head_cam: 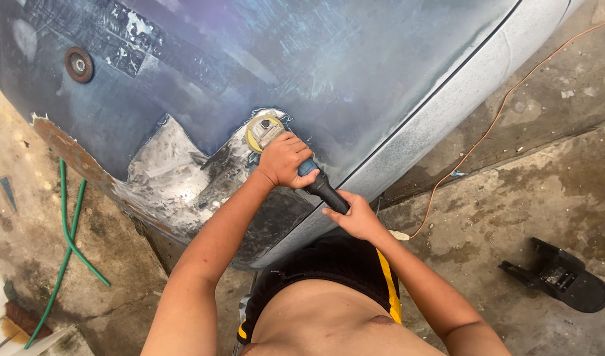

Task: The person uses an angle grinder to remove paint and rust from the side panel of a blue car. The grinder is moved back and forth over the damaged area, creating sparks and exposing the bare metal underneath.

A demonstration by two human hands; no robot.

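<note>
Both hands [286, 160] grip sander [296, 158] against blue car panel [355, 72].

Stained concrete floor [526, 171], green hose [68, 244], orange cable [487, 128], black tool part [559, 277]

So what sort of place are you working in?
Probably an outdoor car body repair yard: a sanded blue car panel under a handheld sander, rough concrete ground, an orange power cord and a green hose.
</note>
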